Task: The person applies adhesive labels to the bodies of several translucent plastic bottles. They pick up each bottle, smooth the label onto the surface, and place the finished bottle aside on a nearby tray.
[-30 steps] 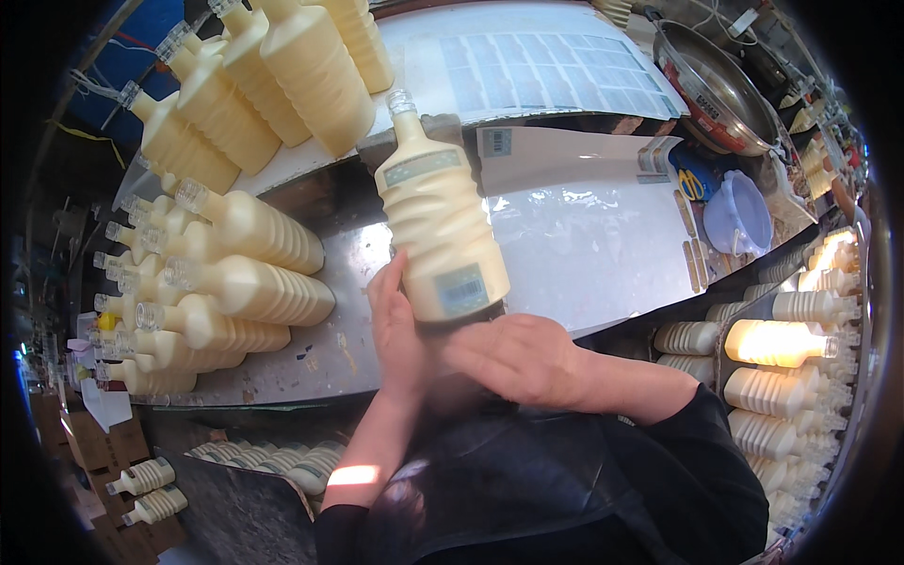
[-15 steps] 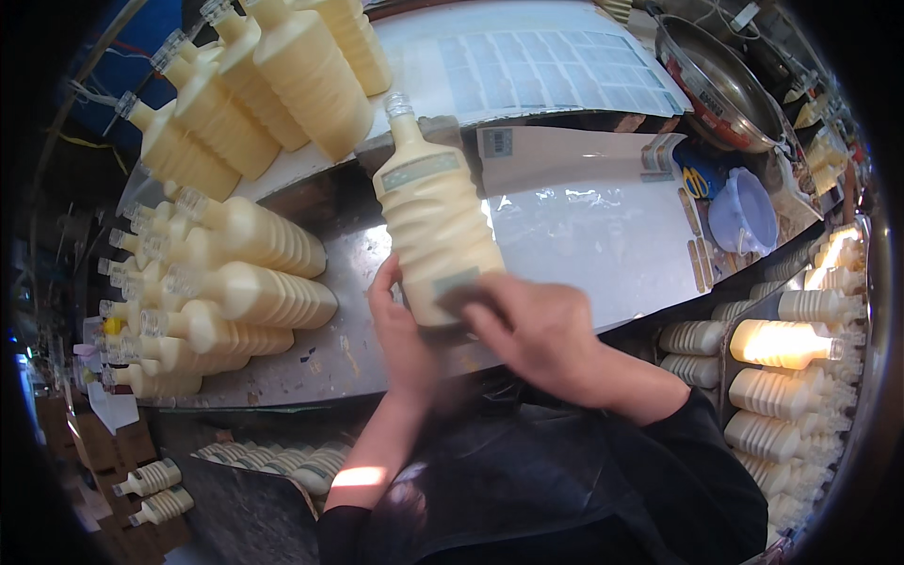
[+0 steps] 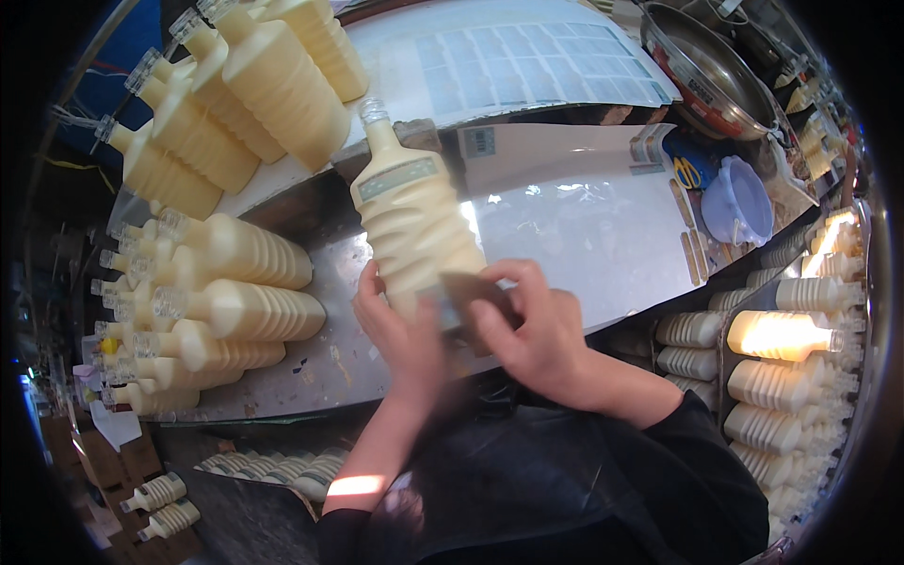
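Note:
A cream-coloured bottle (image 3: 414, 221) with a rippled body and clear threaded neck leans in front of me, neck pointing away. Across its shoulder runs a grey-green label strip (image 3: 398, 177); a second small label (image 3: 431, 306) near its base is partly covered and smeared by motion. My left hand (image 3: 400, 334) grips the bottle's lower left side, fingers wrapped round the edge. Pinched in my right hand (image 3: 537, 330) is a thin dark flat piece (image 3: 474, 294), blurred, at the bottle's lower right front. Whether it touches the label cannot be made out.
Several similar bottles lie stacked (image 3: 250, 309) at the left; others stand (image 3: 282, 85) behind. Label sheets (image 3: 541, 71) lie on the back board, a glossy sheet (image 3: 574, 217) on the metal table. At the right are a lilac bucket (image 3: 737, 202), yellow-handled scissors (image 3: 687, 172) and a metal pan (image 3: 706, 71).
The dark piece now shows more plainly as my right hand has turned and drawn slightly back from the lower label. My left hand still holds the bottle. The whole view has shifted slightly.

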The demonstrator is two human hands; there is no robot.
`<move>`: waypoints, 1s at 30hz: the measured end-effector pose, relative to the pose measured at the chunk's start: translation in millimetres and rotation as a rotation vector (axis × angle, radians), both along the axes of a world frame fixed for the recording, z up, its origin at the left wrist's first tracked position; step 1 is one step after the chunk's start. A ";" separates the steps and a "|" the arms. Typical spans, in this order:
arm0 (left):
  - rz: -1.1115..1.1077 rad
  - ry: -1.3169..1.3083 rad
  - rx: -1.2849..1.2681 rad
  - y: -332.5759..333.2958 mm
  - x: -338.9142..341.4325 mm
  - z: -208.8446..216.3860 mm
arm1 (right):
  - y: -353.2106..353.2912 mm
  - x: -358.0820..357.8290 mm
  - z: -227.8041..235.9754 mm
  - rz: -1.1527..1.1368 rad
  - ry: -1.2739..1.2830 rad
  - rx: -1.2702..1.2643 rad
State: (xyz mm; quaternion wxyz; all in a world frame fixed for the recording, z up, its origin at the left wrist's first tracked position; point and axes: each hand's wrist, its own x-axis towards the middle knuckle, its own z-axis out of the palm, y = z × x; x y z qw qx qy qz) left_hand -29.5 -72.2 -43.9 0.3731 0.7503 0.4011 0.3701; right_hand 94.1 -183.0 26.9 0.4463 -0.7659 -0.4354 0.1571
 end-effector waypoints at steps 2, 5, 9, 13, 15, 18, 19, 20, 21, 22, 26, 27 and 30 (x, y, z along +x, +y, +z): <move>0.004 0.016 -0.033 1.0 0.8 2.8 | 2.5 -1.8 -11.8 0.030 -0.066 -0.011; -0.052 -0.127 -0.142 3.0 -2.8 -2.5 | -0.2 13.0 -23.3 -0.091 -0.097 -0.010; -0.070 -0.244 -0.227 3.0 -1.4 -4.7 | -2.5 23.9 -27.9 -0.049 -0.125 0.052; -0.060 -0.295 -0.324 8.0 -8.1 -4.5 | 5.9 23.0 -0.4 0.093 -0.490 0.161; -0.056 -0.322 -0.340 10.6 -13.7 -8.0 | 10.1 17.7 6.4 0.255 -0.577 0.244; -0.053 -0.421 -0.430 12.6 -16.3 -4.5 | 19.1 3.3 8.0 0.407 -0.767 0.403; -0.045 -0.446 -0.461 13.9 -18.9 -6.0 | 15.4 -1.7 8.1 0.537 -0.770 0.281; -0.038 -0.470 -0.493 14.6 -21.1 -6.6 | 9.6 -8.5 8.0 0.665 -0.770 0.156; -0.051 -0.474 -0.509 14.4 -23.1 -5.1 | 4.8 -14.3 8.8 0.790 -0.767 0.029; -0.064 -0.478 -0.523 13.9 -24.9 -1.7 | 3.2 -19.4 13.2 0.781 -0.806 0.025; -0.065 -0.563 -0.610 8.0 -26.5 8.4 | 7.7 -20.6 13.3 0.471 -0.721 0.323; -0.069 -0.584 -0.622 7.3 -26.1 9.5 | 9.7 -20.3 8.9 0.428 -0.712 0.324; -0.082 -0.609 -0.642 6.6 -25.0 10.5 | 2.0 -28.2 -3.0 0.484 -0.662 0.281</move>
